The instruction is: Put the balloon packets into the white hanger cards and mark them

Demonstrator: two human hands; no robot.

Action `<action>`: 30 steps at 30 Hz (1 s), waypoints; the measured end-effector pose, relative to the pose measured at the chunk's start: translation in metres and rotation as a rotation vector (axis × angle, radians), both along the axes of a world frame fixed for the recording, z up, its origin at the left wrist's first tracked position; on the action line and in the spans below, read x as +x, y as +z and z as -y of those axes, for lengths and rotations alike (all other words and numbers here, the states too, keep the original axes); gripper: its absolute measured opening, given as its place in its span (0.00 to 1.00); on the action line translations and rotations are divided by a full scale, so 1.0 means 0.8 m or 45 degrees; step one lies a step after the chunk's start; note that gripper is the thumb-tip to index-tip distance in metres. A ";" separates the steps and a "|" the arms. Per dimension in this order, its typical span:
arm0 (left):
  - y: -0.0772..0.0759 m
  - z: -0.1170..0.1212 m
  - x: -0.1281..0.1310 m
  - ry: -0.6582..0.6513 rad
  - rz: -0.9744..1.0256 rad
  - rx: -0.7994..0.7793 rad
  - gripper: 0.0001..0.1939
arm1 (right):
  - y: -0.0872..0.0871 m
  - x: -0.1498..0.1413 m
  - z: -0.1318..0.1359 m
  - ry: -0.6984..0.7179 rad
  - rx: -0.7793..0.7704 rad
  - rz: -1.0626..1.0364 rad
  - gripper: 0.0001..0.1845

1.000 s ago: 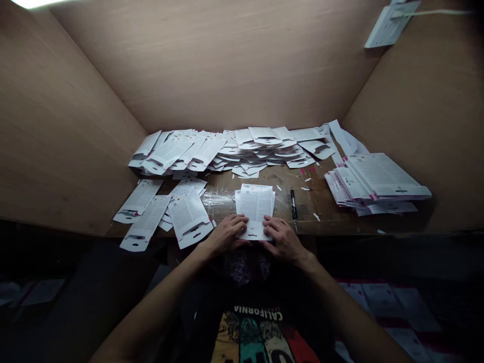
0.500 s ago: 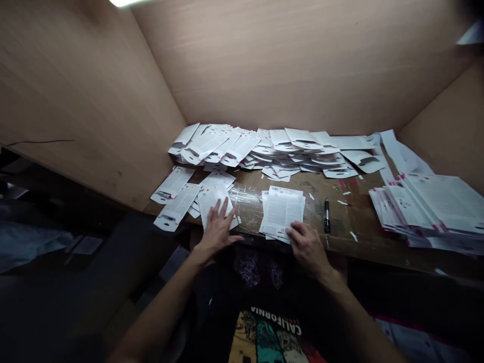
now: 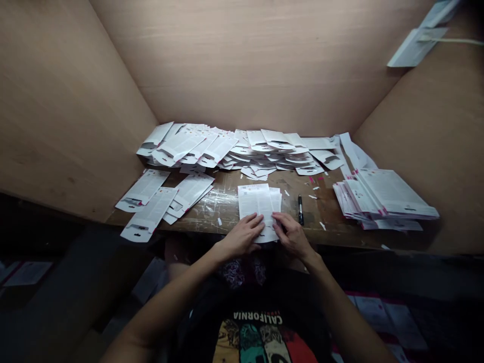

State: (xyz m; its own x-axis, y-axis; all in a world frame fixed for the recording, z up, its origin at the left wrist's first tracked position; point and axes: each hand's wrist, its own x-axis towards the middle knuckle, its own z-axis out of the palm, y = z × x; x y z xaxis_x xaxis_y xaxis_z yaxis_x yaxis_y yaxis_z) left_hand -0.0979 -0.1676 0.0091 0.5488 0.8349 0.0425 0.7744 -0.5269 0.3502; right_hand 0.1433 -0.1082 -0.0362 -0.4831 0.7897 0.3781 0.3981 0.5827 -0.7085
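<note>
Left hand and right hand have come together, fingers pressed down gripping a small stack of printed cards at the table's near edge, while a loose heap of cards remains beyond and a squared pile of cards sits at right.

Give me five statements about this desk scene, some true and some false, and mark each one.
1. The left hand and the right hand both rest on the stack of printed cards. True.
2. The black marker lies to the left of that stack. False: it lies to the right.
3. The back heap is squared into one neat pile. False: its cards lie loose and overlapping.
4. A pile of cards with pink-marked edges sits at the far right of the desk. True.
5. Tan panels stand behind and beside the desk. True.
</note>
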 end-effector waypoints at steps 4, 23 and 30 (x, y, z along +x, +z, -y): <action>-0.004 -0.029 0.003 0.076 0.173 -0.093 0.26 | -0.009 0.010 -0.001 0.144 0.072 0.123 0.17; -0.005 -0.077 0.041 0.357 0.056 -0.134 0.07 | -0.004 0.013 -0.003 0.114 0.052 0.222 0.24; -0.003 -0.071 0.030 0.271 0.082 -0.154 0.07 | -0.003 0.013 -0.003 0.125 0.053 0.230 0.21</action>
